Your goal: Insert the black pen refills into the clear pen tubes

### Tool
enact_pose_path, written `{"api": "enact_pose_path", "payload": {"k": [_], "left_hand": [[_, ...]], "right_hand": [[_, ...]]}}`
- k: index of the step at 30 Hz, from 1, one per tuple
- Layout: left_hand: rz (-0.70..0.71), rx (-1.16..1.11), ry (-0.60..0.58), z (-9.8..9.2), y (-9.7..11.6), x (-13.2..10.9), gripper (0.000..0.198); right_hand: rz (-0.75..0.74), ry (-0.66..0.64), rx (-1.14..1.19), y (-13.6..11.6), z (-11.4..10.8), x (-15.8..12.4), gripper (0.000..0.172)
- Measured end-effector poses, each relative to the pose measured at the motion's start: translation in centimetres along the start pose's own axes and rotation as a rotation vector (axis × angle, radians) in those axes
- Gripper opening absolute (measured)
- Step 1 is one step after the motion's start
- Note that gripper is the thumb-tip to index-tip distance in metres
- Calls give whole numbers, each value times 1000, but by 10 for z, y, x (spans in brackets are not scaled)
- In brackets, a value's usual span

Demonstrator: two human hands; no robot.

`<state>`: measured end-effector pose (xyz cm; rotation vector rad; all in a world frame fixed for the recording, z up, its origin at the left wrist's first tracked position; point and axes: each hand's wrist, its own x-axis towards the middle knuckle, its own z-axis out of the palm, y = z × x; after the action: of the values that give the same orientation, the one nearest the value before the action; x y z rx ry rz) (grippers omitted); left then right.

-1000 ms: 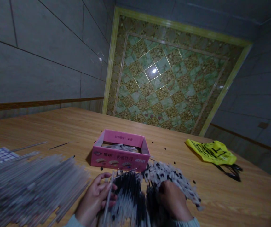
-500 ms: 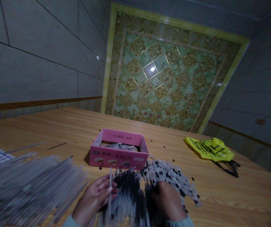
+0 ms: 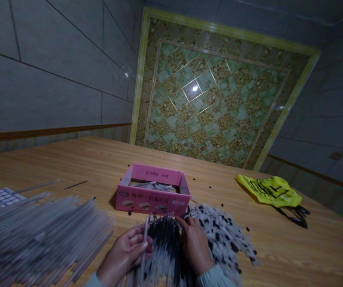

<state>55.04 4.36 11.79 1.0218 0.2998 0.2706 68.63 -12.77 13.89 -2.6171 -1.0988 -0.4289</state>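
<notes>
Here, the left hand (image 3: 128, 248) has its grip wrapped around a clear tube (image 3: 144, 243), just left of the dark sticks (image 3: 164, 239). At their right side lies the right hand (image 3: 196, 244); whether its grip holds anything, I cannot tell. Ahead, the pink box (image 3: 152, 202) leaves little room, and white pieces (image 3: 227, 231) crowd the right. Behind the box, the desk (image 3: 78, 157) stretches to its far edge, dotted with black bits (image 3: 210, 187).
</notes>
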Motion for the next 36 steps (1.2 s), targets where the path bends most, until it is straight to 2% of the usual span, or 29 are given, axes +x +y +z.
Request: {"api": "enact_pose_path", "payload": {"k": [3,7,10,15,20,23,26,28,30,34,36], "left_hand": [[-31,8,-15,-3,-1,2,54],[-5,13,22,2,-1,-1,53],[33,15,65,9,0,-4,51],[-8,33,116,11,3,-6,53],[-46,50,146,9,4,-5,50],[-60,28,134,8,5,-5,44],[-90,3,93,6,8,-5,35],[-96,-24,95,5,11,-4,31],[-74,-76,147,3,14,-4,29],[-4,-218,275,2,16,-1,18],[18,-270,336,1,16,0,10]], "right_hand": [[-4,-20,-20,2,8,3,53],[2,5,8,3,11,3,43],[-13,22,30,3,8,0,33],[-39,51,49,2,-1,-7,21],[-102,71,156,3,-8,-13,25],[-185,152,302,3,-11,-16,25],[-253,330,497,-3,-16,-20,22],[-210,477,618,-11,-21,-22,17],[-80,584,741,-20,-27,-25,12],[254,593,1147,-38,-34,-27,20],[333,600,1319,-44,-36,-28,24]]}}
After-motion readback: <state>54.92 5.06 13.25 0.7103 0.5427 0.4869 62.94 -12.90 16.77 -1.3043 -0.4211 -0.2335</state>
